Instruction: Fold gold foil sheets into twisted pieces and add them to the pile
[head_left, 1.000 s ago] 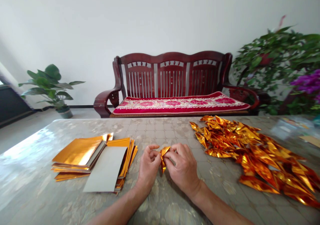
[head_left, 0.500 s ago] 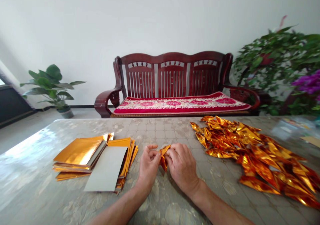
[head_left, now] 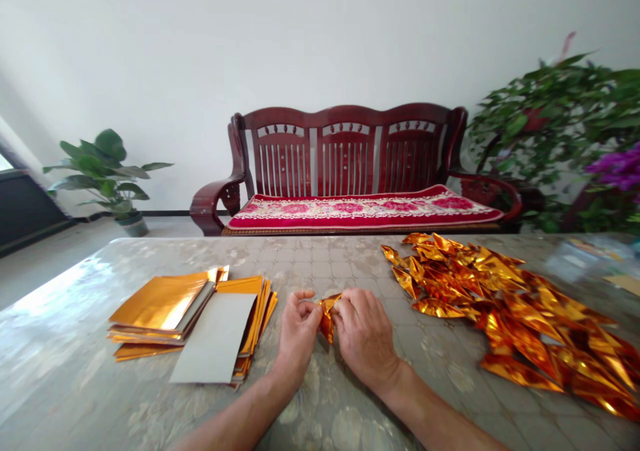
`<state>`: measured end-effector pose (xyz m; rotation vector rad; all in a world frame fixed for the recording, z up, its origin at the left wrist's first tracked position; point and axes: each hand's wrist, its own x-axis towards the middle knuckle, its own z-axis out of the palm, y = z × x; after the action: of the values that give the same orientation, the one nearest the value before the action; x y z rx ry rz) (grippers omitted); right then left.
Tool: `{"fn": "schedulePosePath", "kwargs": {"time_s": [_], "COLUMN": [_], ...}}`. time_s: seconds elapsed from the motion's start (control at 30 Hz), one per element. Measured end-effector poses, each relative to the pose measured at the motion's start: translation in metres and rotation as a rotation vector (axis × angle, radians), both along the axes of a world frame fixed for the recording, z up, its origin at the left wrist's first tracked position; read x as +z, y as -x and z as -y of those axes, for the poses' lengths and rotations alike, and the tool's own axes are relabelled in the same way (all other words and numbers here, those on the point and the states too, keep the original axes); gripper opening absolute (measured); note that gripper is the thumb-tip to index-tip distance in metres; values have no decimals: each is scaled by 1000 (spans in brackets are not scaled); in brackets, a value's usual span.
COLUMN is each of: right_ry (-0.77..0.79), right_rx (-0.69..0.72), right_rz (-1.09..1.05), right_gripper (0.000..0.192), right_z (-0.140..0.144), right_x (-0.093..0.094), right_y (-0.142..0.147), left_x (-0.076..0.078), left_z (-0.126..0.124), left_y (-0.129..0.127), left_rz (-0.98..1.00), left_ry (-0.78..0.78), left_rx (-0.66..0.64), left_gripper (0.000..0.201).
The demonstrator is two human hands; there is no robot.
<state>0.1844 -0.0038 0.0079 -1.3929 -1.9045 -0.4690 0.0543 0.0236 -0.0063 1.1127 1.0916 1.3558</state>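
Note:
Between my two hands is a small folded piece of gold foil paper (head_left: 327, 319), held just above the table near its middle. My left hand (head_left: 299, 327) is closed, pinching its left edge with thumb and fingers. My right hand (head_left: 364, 334) is curled over the right side, its fingertips partly hidden behind the knuckles. To the left lie a stack of flat gold foil sheets (head_left: 153, 304) and a second stack topped by a pale grey sheet (head_left: 217, 341). A heap of folded gold foil pieces (head_left: 480, 284) spreads over the right side.
The table (head_left: 320, 397) has a shiny patterned cover. Clear plastic packaging (head_left: 580, 257) lies at its far right. Beyond the far edge stands a dark red wooden bench (head_left: 345, 151) with a floral cushion (head_left: 350, 209). Potted plants (head_left: 107, 171) stand at both sides.
The folded foil piece has turned slightly between my fingers and looks more compact on top. My hands stay in nearly the same place.

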Motion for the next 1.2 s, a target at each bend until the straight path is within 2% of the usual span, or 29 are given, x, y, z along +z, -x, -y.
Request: {"fn": "schedulePosePath", "kwargs": {"time_s": [0.4, 0.77, 0.9, 1.03, 1.07, 1.2], "right_ry": [-27, -16, -31, -22, -13, -1], "right_rx": [100, 165, 139, 105, 97, 80], "right_rz": [36, 46, 26, -62, -76, -96], "right_gripper": [10, 19, 18, 2, 5, 7], "right_z": [3, 0, -2, 0, 1, 2], "right_x": [5, 2, 4, 8, 8, 8], "right_y": [-3, -7, -7, -5, -5, -3], "left_x": [-1, -4, -3, -3, -3, -2], "left_z": [-1, 2, 1, -2, -3, -3], "left_y": [2, -2, 0, 4, 5, 6], "left_rz": [-98, -148, -27, 205, 239, 273], "left_ry": [-1, -13, 20, 119, 138, 147], "left_rx": [36, -33, -59, -111, -119, -143], "left_gripper": [27, 27, 30, 46, 49, 54]}}
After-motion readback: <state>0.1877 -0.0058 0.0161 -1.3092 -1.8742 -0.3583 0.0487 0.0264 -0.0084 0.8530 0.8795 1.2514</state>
